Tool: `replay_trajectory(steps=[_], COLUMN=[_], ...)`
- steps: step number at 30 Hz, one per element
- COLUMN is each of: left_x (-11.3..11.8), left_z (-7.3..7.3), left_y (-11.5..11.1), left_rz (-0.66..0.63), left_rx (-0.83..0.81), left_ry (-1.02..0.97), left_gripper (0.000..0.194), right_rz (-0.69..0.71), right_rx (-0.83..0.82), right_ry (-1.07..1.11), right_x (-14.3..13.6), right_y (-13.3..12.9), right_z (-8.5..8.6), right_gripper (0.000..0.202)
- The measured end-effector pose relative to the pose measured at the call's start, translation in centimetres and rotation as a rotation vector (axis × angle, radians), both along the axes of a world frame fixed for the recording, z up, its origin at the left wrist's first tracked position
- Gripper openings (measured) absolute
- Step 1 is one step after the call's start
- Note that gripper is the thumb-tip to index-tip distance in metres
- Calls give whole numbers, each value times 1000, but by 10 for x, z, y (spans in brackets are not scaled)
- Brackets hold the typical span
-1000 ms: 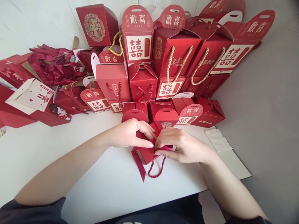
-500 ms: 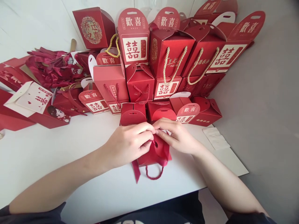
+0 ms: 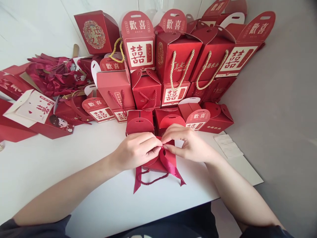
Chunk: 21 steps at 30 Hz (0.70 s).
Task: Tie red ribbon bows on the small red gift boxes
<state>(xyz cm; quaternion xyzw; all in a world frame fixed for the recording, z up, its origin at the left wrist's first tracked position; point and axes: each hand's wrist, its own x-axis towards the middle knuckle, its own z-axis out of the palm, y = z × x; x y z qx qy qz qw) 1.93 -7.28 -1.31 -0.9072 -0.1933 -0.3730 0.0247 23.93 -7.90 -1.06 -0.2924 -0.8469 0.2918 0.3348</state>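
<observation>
A small red box [image 3: 153, 164] sits on the white table in front of me, with a dark red cord handle [image 3: 155, 181] hanging at its near side. Over its top my left hand [image 3: 139, 149] pinches a magenta ribbon [image 3: 172, 168] near the round hole. Thumb and forefinger of my right hand [image 3: 183, 142] meet the left fingertips there, closed on the same ribbon. One ribbon tail hangs toward the lower right, the other toward the lower left. The knotted or gathered part between the fingertips is mostly hidden.
Stacked red gift boxes [image 3: 179, 56] rise behind my hands. A pile of dark red ribbons [image 3: 55, 74] and more boxes lie at the left, with a white envelope-like box [image 3: 32, 107]. Folded white paper [image 3: 229, 146] lies at the right, beside the grey wall.
My fingers have drawn closer together over the box. The right ribbon tail now lies extended down to the right, and the cord handle has spread leftward. The view has shifted slightly.
</observation>
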Motion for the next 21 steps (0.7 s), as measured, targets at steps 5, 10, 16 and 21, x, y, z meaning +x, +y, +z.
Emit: replay_trajectory(steps=[5,10,16,21], left_x=[0,1,1,1], left_z=[-2,-1,-1,-1], left_y=[3,2,2,2], left_rz=[-1,-4,-15,-23], left_rx=[11,10,-15,-17], left_ry=[-16,-33,-18,-40], left_gripper=[15,14,14,15], right_rz=[-169,-50,-112,-97], right_rx=[192,41,171,182], right_ry=[-14,44,18,-21], right_x=[-4,-4,-4,-10], right_y=[-6,-5,-4,-5], right_z=[-1,0,-1,-4], right_gripper=[17,32,30,29])
